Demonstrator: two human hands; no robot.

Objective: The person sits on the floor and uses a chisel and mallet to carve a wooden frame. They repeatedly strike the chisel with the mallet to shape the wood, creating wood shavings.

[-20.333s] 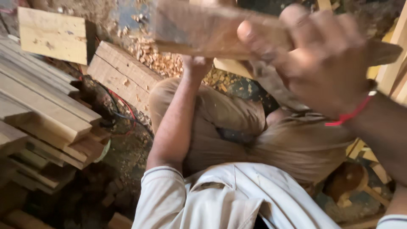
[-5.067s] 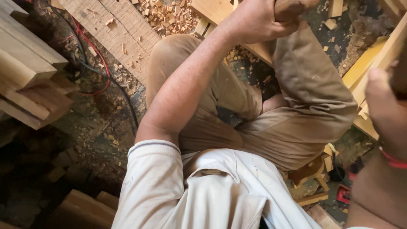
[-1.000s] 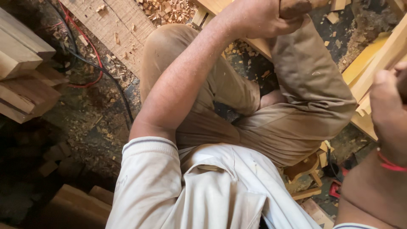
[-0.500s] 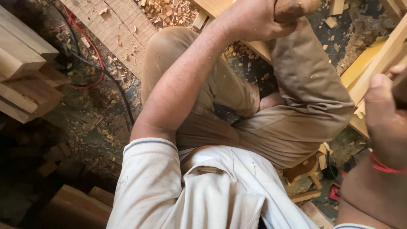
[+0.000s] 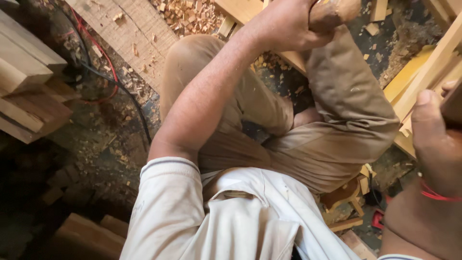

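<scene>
view: looking straight down from the head onto a seated person's lap, a white shirt below, tan trousers across the middle.
left hand (image 5: 284,26): arm stretched forward to the top of the frame, fingers curled tight round a rounded wooden handle (image 5: 334,13); the hand is clamped shut on it.
rounded wooden handle: smooth, brown, worn to a dull shine, thick and blunt at the end; only the stub past the fist shows, above the right knee.
right hand (image 5: 435,137): at the right edge, close to the camera and blurred, thumb pressed against a dark flat piece (image 5: 455,106) cut off by the frame; i cannot tell what that piece is, nor how firmly the fingers close on it.
wrist: a thin red thread band (image 5: 433,192) circles the right wrist.
pale timber: a light, squared wooden frame piece (image 5: 240,9) lies under the left hand at the top edge; more pale squared lengths (image 5: 433,62) slant along the right side.
floor (image 5: 96,139): dark, gritty, strewn with small wood chips (image 5: 185,14) and shavings.
plank: a broad, rough, pale board (image 5: 130,33) lies top left, specked with chips.
stacked wood: blocky offcuts (image 5: 29,91) with clean sawn ends are piled at the left edge.
cables: a red cable (image 5: 103,60) and a black cable (image 5: 127,98) snake over the floor beside the plank.
</scene>
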